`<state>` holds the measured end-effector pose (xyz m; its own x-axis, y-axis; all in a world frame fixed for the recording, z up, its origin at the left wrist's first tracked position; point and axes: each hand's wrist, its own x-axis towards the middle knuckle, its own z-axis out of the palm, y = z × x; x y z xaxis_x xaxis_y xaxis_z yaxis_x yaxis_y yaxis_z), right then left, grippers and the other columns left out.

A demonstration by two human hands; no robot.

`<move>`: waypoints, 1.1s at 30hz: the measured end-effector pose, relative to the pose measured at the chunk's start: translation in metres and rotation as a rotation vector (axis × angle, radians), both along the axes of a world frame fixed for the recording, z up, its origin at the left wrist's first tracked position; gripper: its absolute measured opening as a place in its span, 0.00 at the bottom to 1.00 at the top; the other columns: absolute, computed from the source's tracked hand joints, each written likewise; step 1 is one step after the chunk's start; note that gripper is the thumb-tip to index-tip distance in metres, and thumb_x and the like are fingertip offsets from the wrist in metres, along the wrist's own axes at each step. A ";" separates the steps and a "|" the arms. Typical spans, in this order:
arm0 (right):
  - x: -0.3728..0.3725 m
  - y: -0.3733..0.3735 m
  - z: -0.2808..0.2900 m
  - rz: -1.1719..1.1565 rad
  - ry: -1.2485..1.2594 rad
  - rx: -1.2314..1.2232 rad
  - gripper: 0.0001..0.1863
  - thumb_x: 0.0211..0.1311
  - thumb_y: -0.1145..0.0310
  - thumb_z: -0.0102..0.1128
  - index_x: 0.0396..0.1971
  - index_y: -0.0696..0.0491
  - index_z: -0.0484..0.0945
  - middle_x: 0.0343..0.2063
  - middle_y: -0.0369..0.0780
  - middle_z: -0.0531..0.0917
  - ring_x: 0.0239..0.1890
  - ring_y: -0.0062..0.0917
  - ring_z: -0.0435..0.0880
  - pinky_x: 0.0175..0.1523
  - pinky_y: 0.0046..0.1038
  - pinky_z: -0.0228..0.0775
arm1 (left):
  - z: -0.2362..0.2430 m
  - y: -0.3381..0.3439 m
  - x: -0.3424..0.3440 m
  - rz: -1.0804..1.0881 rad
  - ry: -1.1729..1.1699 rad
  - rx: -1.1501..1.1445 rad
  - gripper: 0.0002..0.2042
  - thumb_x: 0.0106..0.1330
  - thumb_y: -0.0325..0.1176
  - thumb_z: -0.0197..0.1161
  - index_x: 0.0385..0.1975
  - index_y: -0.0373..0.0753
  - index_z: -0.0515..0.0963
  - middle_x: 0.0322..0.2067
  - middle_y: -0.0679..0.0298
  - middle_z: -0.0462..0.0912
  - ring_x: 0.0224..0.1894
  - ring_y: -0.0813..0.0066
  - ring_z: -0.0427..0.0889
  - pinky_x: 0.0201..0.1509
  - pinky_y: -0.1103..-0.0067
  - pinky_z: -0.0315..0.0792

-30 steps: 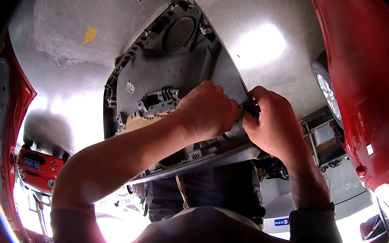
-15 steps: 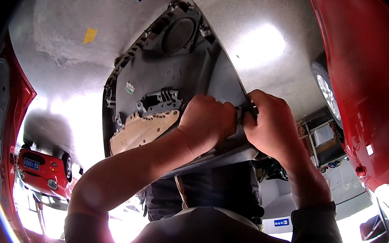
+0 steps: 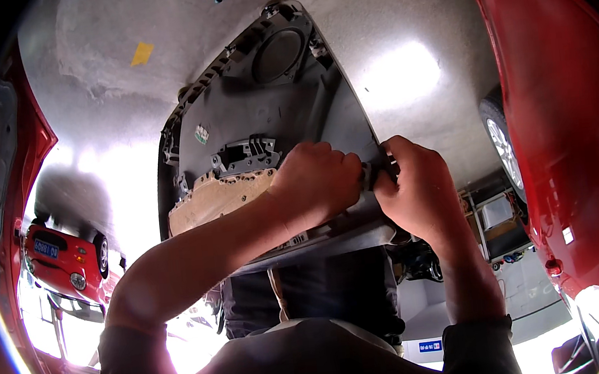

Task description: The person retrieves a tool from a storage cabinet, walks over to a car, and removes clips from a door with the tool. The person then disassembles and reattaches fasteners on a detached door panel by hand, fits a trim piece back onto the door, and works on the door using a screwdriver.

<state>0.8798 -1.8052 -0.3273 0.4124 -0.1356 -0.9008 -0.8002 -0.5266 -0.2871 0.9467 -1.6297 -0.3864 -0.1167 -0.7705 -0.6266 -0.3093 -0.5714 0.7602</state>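
A black car door panel (image 3: 249, 109) stands in front of me with its inner side toward me. It carries a round speaker opening (image 3: 278, 55), a slotted bracket (image 3: 246, 154) and a tan backing piece (image 3: 214, 199). My left hand (image 3: 319, 181) is closed in a fist over the panel's lower right part; what its fingers hold is hidden. My right hand (image 3: 418, 183) is closed around the panel's right edge, thumb toward the left fist. A small dark part shows between the two hands, too covered to name.
A red car body (image 3: 560, 126) with a wheel (image 3: 501, 142) is close on the right. An open red door (image 3: 28, 141) stands at left, and a red car (image 3: 65, 263) is beyond it. A yellow patch (image 3: 142, 53) marks the grey floor (image 3: 104, 33). Shelving (image 3: 493, 215) stands behind my right arm.
My left fist has shifted very slightly up and left. My right hand keeps its hold at the panel's edge. The view has moved a little.
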 end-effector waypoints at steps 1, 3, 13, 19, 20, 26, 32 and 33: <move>0.002 -0.001 0.000 0.022 0.022 0.000 0.06 0.55 0.76 0.61 0.30 0.60 0.73 0.27 0.53 0.82 0.35 0.52 0.85 0.43 0.49 0.77 | -0.003 0.003 0.003 0.045 0.016 -0.046 0.11 0.63 0.39 0.65 0.34 0.37 0.81 0.29 0.54 0.86 0.38 0.52 0.87 0.44 0.58 0.80; 0.006 -0.003 -0.001 0.050 0.037 -0.004 0.07 0.55 0.75 0.61 0.32 0.61 0.75 0.29 0.54 0.83 0.37 0.51 0.86 0.45 0.48 0.78 | -0.006 0.003 0.008 0.096 0.026 -0.097 0.12 0.63 0.40 0.66 0.35 0.37 0.80 0.31 0.55 0.85 0.40 0.51 0.87 0.46 0.57 0.79; 0.015 -0.003 0.002 0.020 0.149 0.029 0.13 0.58 0.73 0.63 0.41 0.62 0.79 0.36 0.54 0.86 0.42 0.51 0.87 0.50 0.45 0.78 | -0.002 0.034 0.005 0.507 0.205 0.008 0.17 0.60 0.35 0.73 0.47 0.39 0.79 0.38 0.56 0.84 0.45 0.51 0.84 0.50 0.59 0.78; 0.016 0.000 0.005 0.086 0.219 0.010 0.17 0.59 0.71 0.65 0.46 0.62 0.80 0.40 0.53 0.86 0.48 0.49 0.87 0.54 0.44 0.78 | -0.012 0.028 0.019 0.377 0.074 -0.269 0.16 0.60 0.33 0.72 0.47 0.40 0.79 0.40 0.57 0.84 0.48 0.53 0.84 0.51 0.61 0.78; 0.007 0.004 0.003 0.179 -0.008 -0.054 0.18 0.59 0.72 0.66 0.49 0.60 0.80 0.43 0.50 0.86 0.50 0.46 0.86 0.56 0.42 0.78 | -0.013 0.030 0.015 0.457 0.147 -0.224 0.16 0.61 0.33 0.72 0.47 0.40 0.79 0.40 0.57 0.84 0.48 0.53 0.84 0.52 0.61 0.78; 0.046 -0.003 -0.007 0.638 -0.304 0.229 0.20 0.57 0.78 0.69 0.51 0.53 0.85 0.43 0.42 0.84 0.46 0.39 0.83 0.56 0.37 0.77 | 0.012 0.065 -0.004 0.510 0.448 0.081 0.15 0.67 0.35 0.67 0.50 0.37 0.80 0.43 0.50 0.85 0.52 0.47 0.82 0.57 0.59 0.76; 0.071 0.009 -0.035 0.812 -0.005 0.531 0.11 0.58 0.73 0.71 0.41 0.55 0.85 0.37 0.42 0.83 0.44 0.40 0.82 0.50 0.40 0.75 | 0.006 0.090 -0.028 0.599 0.424 -0.011 0.15 0.66 0.35 0.65 0.50 0.37 0.81 0.44 0.48 0.84 0.54 0.45 0.80 0.59 0.56 0.75; 0.070 0.012 -0.038 0.810 -0.043 0.511 0.10 0.61 0.74 0.71 0.42 0.55 0.84 0.35 0.40 0.83 0.41 0.32 0.83 0.49 0.34 0.76 | 0.006 0.093 -0.031 0.623 0.418 -0.028 0.15 0.66 0.34 0.65 0.50 0.37 0.80 0.43 0.48 0.84 0.54 0.45 0.80 0.59 0.56 0.75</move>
<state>0.9500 -1.7928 -0.3656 0.2426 0.6107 -0.7538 -0.2315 -0.7181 -0.6563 0.9154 -1.5364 -0.3808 0.1220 -0.7868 -0.6050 0.3825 -0.5252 0.7602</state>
